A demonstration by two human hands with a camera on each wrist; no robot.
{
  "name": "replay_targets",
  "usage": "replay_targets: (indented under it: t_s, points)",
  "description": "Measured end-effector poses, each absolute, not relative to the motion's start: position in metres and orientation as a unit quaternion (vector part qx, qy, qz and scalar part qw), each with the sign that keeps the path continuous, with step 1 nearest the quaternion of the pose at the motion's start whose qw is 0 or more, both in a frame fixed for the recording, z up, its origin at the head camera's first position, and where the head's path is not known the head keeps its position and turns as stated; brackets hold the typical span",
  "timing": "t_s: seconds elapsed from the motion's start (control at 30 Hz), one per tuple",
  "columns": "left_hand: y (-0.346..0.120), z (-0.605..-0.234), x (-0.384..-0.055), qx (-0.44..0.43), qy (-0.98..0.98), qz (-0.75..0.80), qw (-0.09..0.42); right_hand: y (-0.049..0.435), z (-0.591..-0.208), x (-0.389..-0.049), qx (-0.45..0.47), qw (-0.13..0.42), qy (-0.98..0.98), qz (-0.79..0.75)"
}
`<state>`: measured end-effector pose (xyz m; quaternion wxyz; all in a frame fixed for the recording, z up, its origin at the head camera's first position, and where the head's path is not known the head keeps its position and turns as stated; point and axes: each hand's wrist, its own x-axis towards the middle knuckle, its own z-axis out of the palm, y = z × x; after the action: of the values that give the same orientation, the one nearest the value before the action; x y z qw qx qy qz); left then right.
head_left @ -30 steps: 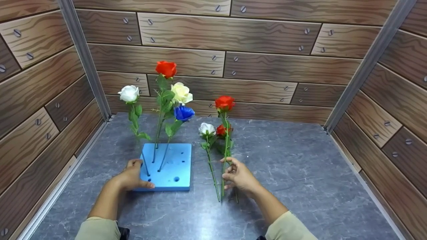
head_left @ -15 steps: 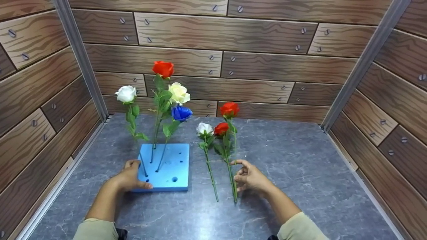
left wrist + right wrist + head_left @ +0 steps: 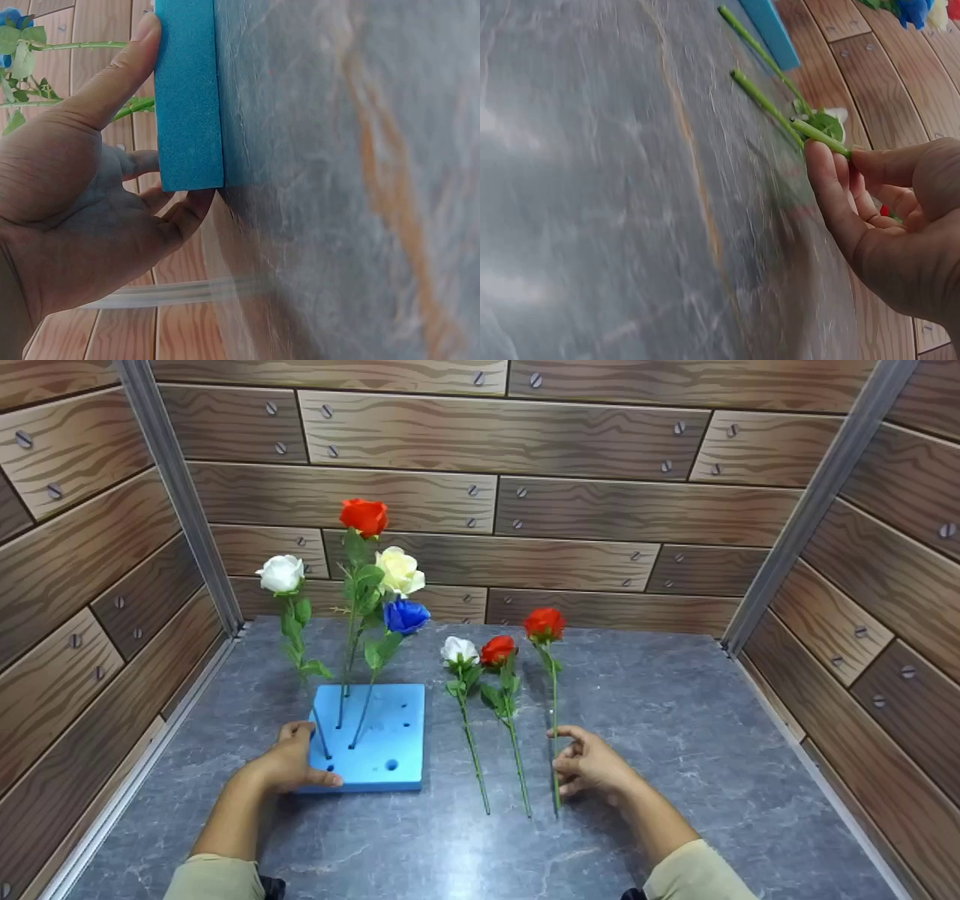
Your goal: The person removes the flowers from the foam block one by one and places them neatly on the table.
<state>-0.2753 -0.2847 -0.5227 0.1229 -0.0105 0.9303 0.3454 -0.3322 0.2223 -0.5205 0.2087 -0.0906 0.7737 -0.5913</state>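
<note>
My left hand (image 3: 281,761) grips the left side of a light blue foam block (image 3: 409,746), thumb on its top face and fingers round its edge. In the left wrist view the fingers curl about the block's side (image 3: 189,97). Upright in the block stand a white rose (image 3: 281,574), a red rose (image 3: 364,517), a cream rose (image 3: 400,571) and a blue rose (image 3: 406,616). Right of the block, my right hand (image 3: 592,765) pinches the lower stem of another red rose (image 3: 544,624) between thumb and fingers. Its stem end (image 3: 817,136) shows in the right wrist view.
A white rose (image 3: 460,651) and a red rose (image 3: 498,651) lie side by side on the grey marbled table (image 3: 660,697), between block and right hand. Several holes, one larger hole (image 3: 391,765) among them, dot the block's top. Wood-patterned walls (image 3: 585,510) enclose the table.
My right hand has moved to the right with its red rose, away from the two lying roses, and the bloom has sunk lower. My left hand stays on the block.
</note>
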Motion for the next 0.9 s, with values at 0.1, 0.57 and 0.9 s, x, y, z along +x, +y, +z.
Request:
replay_targets:
  t_s: [0.1, 0.57, 0.9]
  points:
    - [-0.284, -0.523, -0.276, -0.011, 0.931, 0.345, 0.121, 0.227, -0.523, -0.335, -0.082, 0.211, 0.774, -0.592]
    - [-0.286, -0.525, -0.277, -0.014, 0.930, 0.346, 0.124, 0.236, -0.532, -0.337, -0.068, 0.229, 0.793, -0.561]
    - [-0.287, -0.525, -0.277, -0.010, 0.932, 0.342, 0.122, 0.229, -0.532, -0.332, -0.035, 0.190, 0.832, -0.520]
